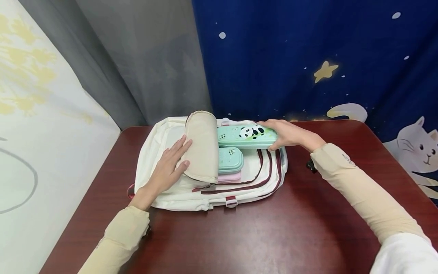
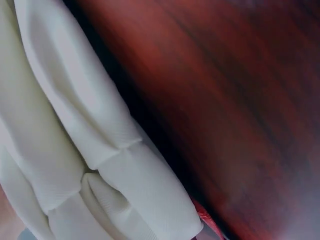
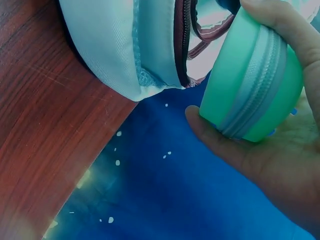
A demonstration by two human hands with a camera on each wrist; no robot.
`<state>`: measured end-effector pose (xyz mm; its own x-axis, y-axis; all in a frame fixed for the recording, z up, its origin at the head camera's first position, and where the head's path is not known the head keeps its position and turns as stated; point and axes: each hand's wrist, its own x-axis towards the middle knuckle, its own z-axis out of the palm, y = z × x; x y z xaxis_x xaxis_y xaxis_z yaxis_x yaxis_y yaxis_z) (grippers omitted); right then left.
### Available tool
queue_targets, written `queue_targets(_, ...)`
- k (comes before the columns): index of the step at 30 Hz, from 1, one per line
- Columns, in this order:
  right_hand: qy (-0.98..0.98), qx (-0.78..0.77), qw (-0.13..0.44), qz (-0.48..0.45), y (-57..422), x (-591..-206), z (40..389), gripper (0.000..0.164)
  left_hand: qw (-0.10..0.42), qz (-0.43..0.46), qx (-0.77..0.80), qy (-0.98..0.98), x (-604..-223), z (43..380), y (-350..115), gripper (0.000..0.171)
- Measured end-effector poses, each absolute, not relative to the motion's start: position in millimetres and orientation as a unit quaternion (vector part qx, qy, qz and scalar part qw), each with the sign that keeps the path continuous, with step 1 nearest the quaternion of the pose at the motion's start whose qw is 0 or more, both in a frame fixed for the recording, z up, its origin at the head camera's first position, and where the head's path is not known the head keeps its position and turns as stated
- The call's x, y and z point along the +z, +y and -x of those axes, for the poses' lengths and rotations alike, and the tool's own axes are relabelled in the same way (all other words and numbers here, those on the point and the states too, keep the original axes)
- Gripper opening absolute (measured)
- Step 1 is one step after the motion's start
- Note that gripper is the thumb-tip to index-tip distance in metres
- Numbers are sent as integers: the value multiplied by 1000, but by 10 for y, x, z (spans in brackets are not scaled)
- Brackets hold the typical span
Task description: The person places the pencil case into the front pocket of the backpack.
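Note:
A white backpack (image 1: 154, 140) lies on its back across the table, its front pocket unzipped and the beige flap (image 1: 202, 148) folded toward the left. My left hand (image 1: 165, 167) rests on that flap with fingers extended. At the far right end of a mint-green zipped pencil case (image 1: 232, 137) with a panda print, my right hand (image 1: 287, 133) grips it between thumb and fingers. The case's left end is hidden by the flap. In the right wrist view, the thumb and fingers wrap the rounded end of the case (image 3: 250, 75). A smaller mint case (image 1: 230, 159) sits partly under the flap, above a pink case (image 1: 230, 177).
The dark red wooden table (image 1: 260, 239) extends in front of the bag and to both sides. Along its back edge hang a grey curtain (image 1: 154, 57) and a blue curtain (image 1: 273, 45) with stars and cats. A white patterned surface (image 1: 41, 160) stands on the left.

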<state>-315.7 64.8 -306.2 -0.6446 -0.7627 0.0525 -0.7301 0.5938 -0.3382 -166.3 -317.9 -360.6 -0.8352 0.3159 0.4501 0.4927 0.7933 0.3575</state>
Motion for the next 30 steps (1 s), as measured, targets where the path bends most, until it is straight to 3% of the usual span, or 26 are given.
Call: queue_targets(30,880,-175,70,436,377,-3189,3234,90,205,226,-268,-914,-3659,1704,-3179,66)
